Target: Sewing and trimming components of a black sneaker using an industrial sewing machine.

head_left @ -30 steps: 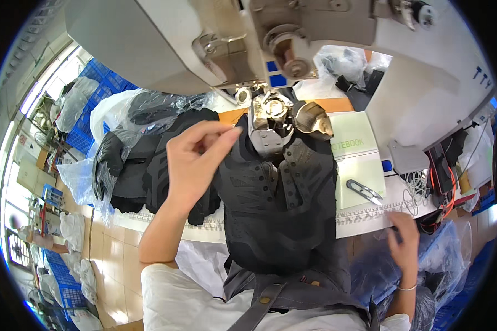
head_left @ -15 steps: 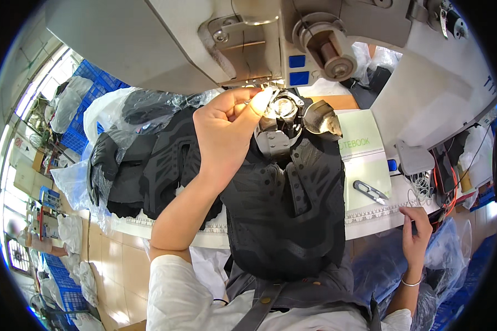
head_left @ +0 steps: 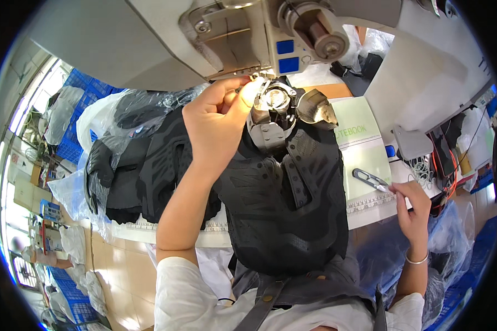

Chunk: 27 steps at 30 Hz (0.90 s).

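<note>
My left hand [head_left: 218, 118] is raised to the lit needle area of a sewing machine [head_left: 226, 47], thumb and forefinger pinched together. Glare hides what they hold, if anything. Beside those fingertips sits the machine's round metal hook part [head_left: 275, 99], with a curved metal cover [head_left: 316, 107] swung out to its right. A black moulded shoe upper [head_left: 287, 220] hangs below it, toward my lap. My right hand [head_left: 414, 207] is at the table's front edge, fingers bent but apart. Its forefinger is at the tip of the thread snips [head_left: 370, 179]; whether it touches them I cannot tell.
A pale green notebook [head_left: 364, 149] lies under the snips. More black uppers [head_left: 143, 176] and clear plastic bags [head_left: 102, 116] are piled on the left. A thread spool [head_left: 321, 38] is on the machine. Coiled white cord [head_left: 422, 171] and orange cables lie at right.
My right hand has moved up and left to the snips' tip. My left hand stays pinched at the machine. The whole view has shifted slightly.
</note>
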Tool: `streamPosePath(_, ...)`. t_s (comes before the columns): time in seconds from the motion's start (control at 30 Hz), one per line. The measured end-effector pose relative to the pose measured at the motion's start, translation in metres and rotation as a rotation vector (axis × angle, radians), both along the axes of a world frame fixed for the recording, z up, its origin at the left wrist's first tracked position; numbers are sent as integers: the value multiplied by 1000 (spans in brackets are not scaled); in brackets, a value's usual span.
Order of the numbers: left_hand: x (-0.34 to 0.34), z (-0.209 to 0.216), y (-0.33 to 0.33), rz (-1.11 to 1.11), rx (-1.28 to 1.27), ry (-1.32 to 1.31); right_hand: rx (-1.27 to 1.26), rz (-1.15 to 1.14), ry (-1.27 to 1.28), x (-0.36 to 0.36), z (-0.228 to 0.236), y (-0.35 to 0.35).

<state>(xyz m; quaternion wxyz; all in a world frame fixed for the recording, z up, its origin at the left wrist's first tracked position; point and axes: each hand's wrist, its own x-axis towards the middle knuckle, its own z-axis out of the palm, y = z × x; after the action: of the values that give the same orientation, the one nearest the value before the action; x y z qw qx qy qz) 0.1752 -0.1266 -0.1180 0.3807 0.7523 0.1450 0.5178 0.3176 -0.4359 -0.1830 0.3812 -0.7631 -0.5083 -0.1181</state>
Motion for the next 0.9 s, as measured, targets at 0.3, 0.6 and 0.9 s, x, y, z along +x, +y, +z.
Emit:
streamPosePath(0.3,-7,13,3,-99,-40,104,40,73,-50,3,8,9)
streamPosePath(0.6,-8,13,4,-33,18,148,59,13,4,5,-3,-1)
streamPosePath(0.9,0,3,-2,80,72,16,66,-73,121,7,-19,-11)
